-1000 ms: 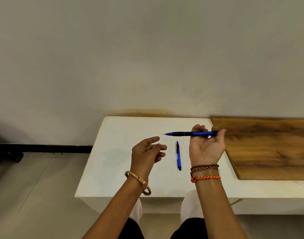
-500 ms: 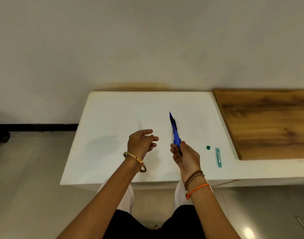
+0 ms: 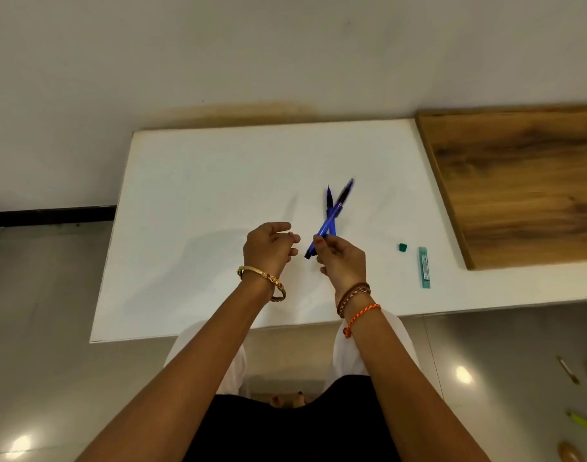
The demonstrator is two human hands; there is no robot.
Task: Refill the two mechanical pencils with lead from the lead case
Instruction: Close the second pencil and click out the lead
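Held mechanical pencil, blue with a dark grip: I am pinching its rear end between the thumb and fingertips of my right hand, the barrel slanting up and away to the right above the worktop, its far end smeared by motion blur. Second mechanical pencil, same blue: it is lying flat on the white worktop directly under the held one, tip pointing away from me, so the two are crossing in an X from my view; whether they are touching I cannot tell. Left hand: it is hovering just beside the right one, fingers loosely curled and half open, holding nothing that I can see. Lead case, slim and green: it is lying flat near the worktop's front edge, well to the right of my hands. Small green cap: it is sitting just left of the case's far end, apart from it. Wooden board: it is covering the right part of the surface, beyond the case. Gold bangle: on my left wrist. Brown and orange thread bands: on my right wrist.
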